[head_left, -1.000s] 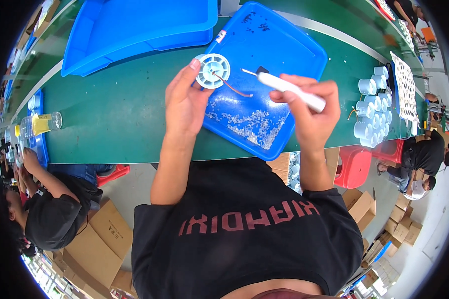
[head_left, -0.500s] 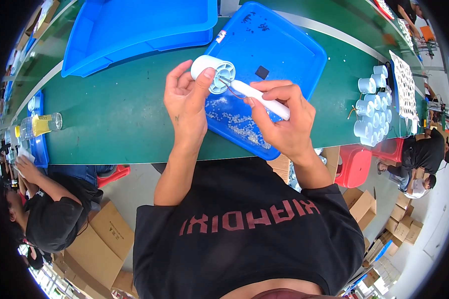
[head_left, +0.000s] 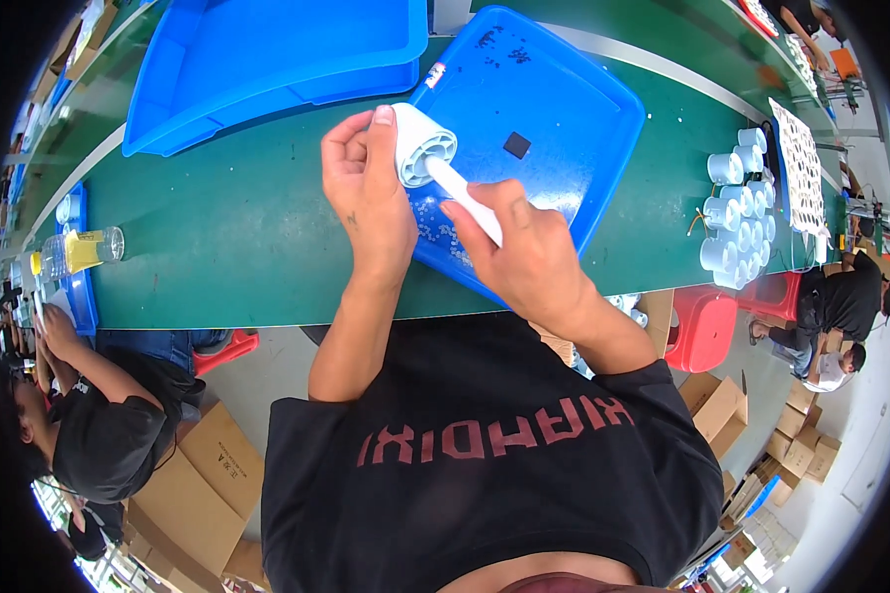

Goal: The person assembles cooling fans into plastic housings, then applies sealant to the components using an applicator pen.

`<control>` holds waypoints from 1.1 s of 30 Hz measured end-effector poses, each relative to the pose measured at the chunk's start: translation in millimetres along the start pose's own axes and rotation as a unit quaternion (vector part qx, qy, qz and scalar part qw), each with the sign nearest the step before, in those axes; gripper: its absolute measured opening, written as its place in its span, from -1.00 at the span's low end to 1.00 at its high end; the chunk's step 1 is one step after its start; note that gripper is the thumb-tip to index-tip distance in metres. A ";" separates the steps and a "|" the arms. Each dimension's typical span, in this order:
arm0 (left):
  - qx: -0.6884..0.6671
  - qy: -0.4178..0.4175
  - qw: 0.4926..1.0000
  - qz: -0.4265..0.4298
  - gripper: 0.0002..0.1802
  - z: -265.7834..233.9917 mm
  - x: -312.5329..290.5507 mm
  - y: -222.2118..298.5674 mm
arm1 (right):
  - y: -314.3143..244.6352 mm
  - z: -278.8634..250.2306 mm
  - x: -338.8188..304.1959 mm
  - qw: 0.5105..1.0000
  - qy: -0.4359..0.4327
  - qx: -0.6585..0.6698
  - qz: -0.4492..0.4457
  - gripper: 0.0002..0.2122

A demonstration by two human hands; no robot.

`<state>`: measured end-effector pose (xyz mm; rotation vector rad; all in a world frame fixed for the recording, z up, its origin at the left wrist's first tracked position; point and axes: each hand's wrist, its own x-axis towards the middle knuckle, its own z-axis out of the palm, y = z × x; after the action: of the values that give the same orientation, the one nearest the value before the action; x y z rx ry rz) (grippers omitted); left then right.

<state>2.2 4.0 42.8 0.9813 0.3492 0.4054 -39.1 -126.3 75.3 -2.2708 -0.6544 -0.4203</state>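
My left hand (head_left: 368, 203) is wrapped round a pale, cup-shaped plastic housing (head_left: 417, 133), whose ribbed open end is turned toward my right hand. Between the thumb and fingers of my right hand (head_left: 532, 249) is a slim white rod-shaped piece (head_left: 473, 206). Its far end meets the middle of the ribbed end, and the contact point itself is hidden. Both hands are above a shallow blue tray (head_left: 603, 148). Small translucent bits (head_left: 435, 222) and a dark square piece (head_left: 515, 145) lie in that tray.
Another blue bin (head_left: 277, 84) stands at the far left. Several pale cups (head_left: 737, 212) are grouped on the green table at the right, beside a spotted sheet (head_left: 801, 168). A plastic bottle (head_left: 89, 249) lies at the left near a co-worker (head_left: 109, 425). Red stools (head_left: 700, 326) stand below.
My right hand has moved left and toward the housing, bringing the rod's end against its middle. The dark tip and thin wire seen before are now hidden. The housing has tilted in my left hand.
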 end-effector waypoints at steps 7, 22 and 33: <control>0.006 0.033 0.999 0.013 -0.78 -9.3 7.5 -8.7 | 5.0 12.1 5.3 0.999 -0.027 0.024 0.008 -0.67; -0.012 0.031 0.999 -0.003 -0.79 -7.9 15.8 -12.5 | 8.0 11.8 15.3 0.997 -0.025 0.064 0.030 -0.70; 0.013 -0.034 0.975 0.219 -0.34 -22.3 9.2 16.1 | -5.2 -70.1 -9.2 0.942 -0.016 0.306 0.138 -0.72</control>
<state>-2.9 32.6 44.1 1.0953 0.0718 0.7666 -56.8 -176.7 121.8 -1.7340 -0.3964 -0.0267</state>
